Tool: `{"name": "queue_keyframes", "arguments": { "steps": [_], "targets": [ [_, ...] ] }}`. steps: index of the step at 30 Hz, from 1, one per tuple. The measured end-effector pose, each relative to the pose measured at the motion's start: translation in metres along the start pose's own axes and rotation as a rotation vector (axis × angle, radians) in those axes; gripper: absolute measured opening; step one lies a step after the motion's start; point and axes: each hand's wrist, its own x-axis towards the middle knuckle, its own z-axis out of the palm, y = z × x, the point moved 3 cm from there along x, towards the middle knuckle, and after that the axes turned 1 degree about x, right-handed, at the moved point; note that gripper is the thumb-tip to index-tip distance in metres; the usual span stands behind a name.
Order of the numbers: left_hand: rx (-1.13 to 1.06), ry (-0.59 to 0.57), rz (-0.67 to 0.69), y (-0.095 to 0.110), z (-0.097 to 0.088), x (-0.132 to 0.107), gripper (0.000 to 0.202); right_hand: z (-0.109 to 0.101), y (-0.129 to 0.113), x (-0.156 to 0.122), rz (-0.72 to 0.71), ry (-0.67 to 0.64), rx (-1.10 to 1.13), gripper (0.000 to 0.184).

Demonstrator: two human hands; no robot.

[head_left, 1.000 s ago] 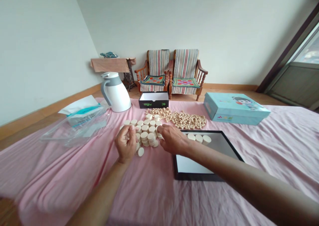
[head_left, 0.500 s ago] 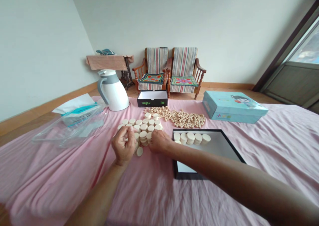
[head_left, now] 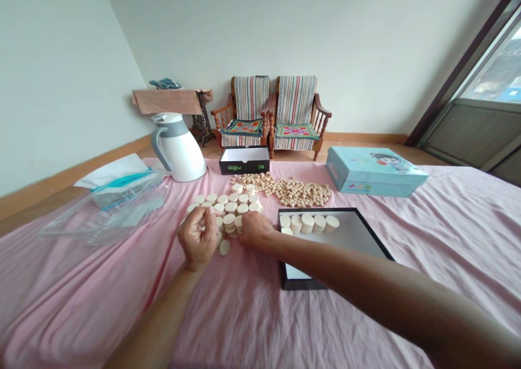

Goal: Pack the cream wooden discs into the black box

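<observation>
The near part of the black-rimmed tray [head_left: 303, 284] is bare. Just left of the tray, the right hand [head_left: 255, 230] bends down at a cluster of pale discs [head_left: 230, 207]; its fingertips are hidden, so I cannot tell whether they grip one. Farther left of the tray, the left hand [head_left: 198, 237] is curled, thumb close to fingers, its hold unclear. Inside the tray, stacks [head_left: 308, 223] line the far edge, with another starting a second row: seemingly an early stage, most discs remaining outside. Beyond the tray lie small wooden pieces [head_left: 301, 193], apparently unsorted.
</observation>
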Motion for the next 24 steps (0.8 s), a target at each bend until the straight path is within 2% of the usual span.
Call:
{"name": "queue_keyframes", "arguments": {
  "steps": [9,14,15,17,19,21,24],
  "targets": [
    [0.013,-0.004,-0.028,-0.002,-0.001,0.0,0.025,-0.007,0.001,-0.004,-0.043,0.062,0.029,0.033],
    [0.02,0.009,-0.028,-0.006,0.0,-0.001,0.026,-0.038,0.01,-0.026,-0.081,0.132,0.038,0.023],
    [0.021,0.008,-0.031,-0.006,0.0,-0.001,0.026,-0.048,0.014,-0.034,-0.091,0.149,0.037,0.02],
    [0.017,0.006,-0.033,-0.006,0.001,-0.002,0.026,-0.068,0.028,-0.052,-0.11,0.277,0.027,0.017],
    [0.011,0.0,-0.026,-0.004,0.001,-0.002,0.026,-0.08,0.047,-0.069,-0.091,0.299,0.031,0.014],
    [0.008,-0.011,-0.02,-0.002,0.002,-0.002,0.025,-0.084,0.068,-0.084,-0.053,0.295,0.023,0.009],
    [0.012,-0.022,-0.019,0.002,0.003,-0.002,0.025,-0.073,0.1,-0.098,0.031,0.239,0.021,0.007]
  ]
}}
